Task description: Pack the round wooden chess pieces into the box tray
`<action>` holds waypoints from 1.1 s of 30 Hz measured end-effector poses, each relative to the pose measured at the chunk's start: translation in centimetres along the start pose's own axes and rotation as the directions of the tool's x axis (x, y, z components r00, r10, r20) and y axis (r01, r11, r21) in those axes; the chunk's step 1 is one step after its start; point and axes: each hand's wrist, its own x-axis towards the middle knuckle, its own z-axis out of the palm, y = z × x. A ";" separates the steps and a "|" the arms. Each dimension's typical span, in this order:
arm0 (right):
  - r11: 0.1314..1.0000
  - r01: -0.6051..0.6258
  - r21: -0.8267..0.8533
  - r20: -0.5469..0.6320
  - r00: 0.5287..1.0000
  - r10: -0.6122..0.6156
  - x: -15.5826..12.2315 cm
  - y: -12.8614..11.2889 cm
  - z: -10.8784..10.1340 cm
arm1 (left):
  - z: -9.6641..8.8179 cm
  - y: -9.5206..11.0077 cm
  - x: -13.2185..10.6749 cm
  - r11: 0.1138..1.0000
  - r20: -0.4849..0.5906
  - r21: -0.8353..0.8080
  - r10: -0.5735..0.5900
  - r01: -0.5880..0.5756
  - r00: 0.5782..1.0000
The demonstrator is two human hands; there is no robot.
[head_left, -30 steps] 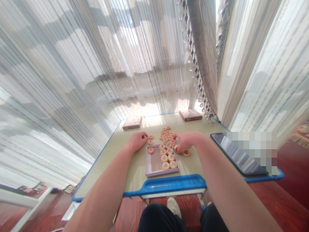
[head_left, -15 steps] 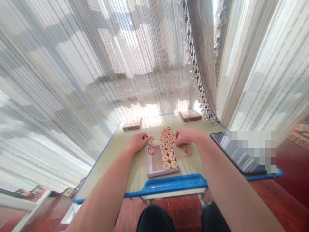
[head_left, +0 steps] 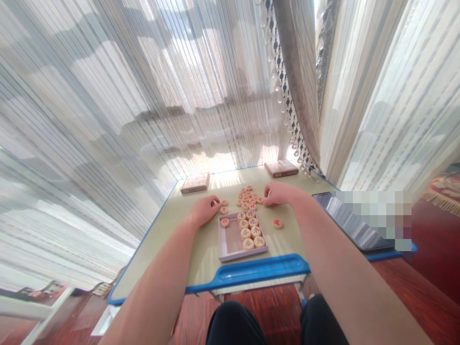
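Note:
A shallow grey box tray (head_left: pixel 228 242) lies on the small table (head_left: pixel 287 237) and holds several round wooden chess pieces (head_left: pixel 249 232). A loose pile of such pieces (head_left: pixel 248 197) sits just beyond it. My left hand (head_left: pixel 204 209) rests curled on the table left of the tray, fingertips beside two loose pieces (head_left: pixel 224 206); whether it holds one is hidden. My right hand (head_left: pixel 278 194) is at the pile's right edge with fingers bent onto the pieces. One single piece (head_left: pixel 277 223) lies right of the tray.
Two flat brown boxes stand at the table's far edge, one left (head_left: pixel 195 182) and one right (head_left: pixel 281 168). A dark tablet (head_left: pixel 350 225) lies on the right side. Sheer curtains (head_left: pixel 143 96) hang close behind the table. A blue moulded rim (head_left: pixel 258 272) borders the near edge.
My right hand has moved from the tray's right corner back and up to the right edge of the loose pile. My left hand has stayed in place.

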 end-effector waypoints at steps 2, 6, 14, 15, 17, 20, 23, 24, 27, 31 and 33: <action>0.998 0.024 -0.054 -0.013 1.000 -0.025 0.1 0.0 -0.1 | 0.0 0.0 0.1 1.000 0.005 0.000 -0.002 0.002 1.000; 0.998 0.013 -0.066 -0.009 1.000 -0.014 -0.3 -0.4 -0.3 | 0.1 -0.1 0.2 1.000 0.013 -0.002 -0.002 0.002 1.000; 0.999 -0.017 -0.049 -0.014 1.000 0.016 -1.0 -1.2 -0.5 | 0.0 0.1 0.0 1.000 0.034 -0.002 -0.009 0.009 0.999; 0.998 -0.009 -0.065 -0.042 0.999 0.006 -0.7 -1.3 -0.2 | -0.1 0.2 0.0 1.000 0.035 0.004 -0.009 0.009 0.999; 0.995 0.042 -0.094 -0.131 0.990 -0.054 0.0 -1.6 0.5 | -0.2 0.5 0.0 1.000 0.032 0.022 -0.010 0.009 0.999; 0.968 0.195 -0.158 -0.244 0.942 -0.230 1.3 -2.1 1.8 | -0.4 0.9 -0.1 0.999 0.036 0.034 -0.011 0.009 0.999; 0.938 0.263 -0.225 -0.250 0.915 -0.317 2.0 -2.6 2.6 | -0.5 1.3 -0.3 1.000 0.042 0.019 -0.009 0.008 0.999; 0.939 0.257 -0.229 -0.243 0.919 -0.310 2.2 -2.7 2.8 | -0.5 1.4 -0.3 1.000 0.040 0.011 -0.006 0.005 0.999; 0.956 0.220 -0.195 -0.265 0.927 -0.267 2.3 -2.9 3.0 | -0.4 1.4 -0.4 0.999 0.023 -0.027 0.025 -0.025 0.999; 0.978 0.152 -0.143 -0.296 0.936 -0.189 2.3 -2.9 3.0 | -0.2 1.7 -0.2 0.985 -0.097 -0.152 0.063 -0.078 0.993; 0.987 0.120 -0.109 -0.272 0.951 -0.146 2.3 -3.0 3.0 | -0.1 2.1 0.0 0.953 -0.174 -0.282 0.064 -0.112 0.983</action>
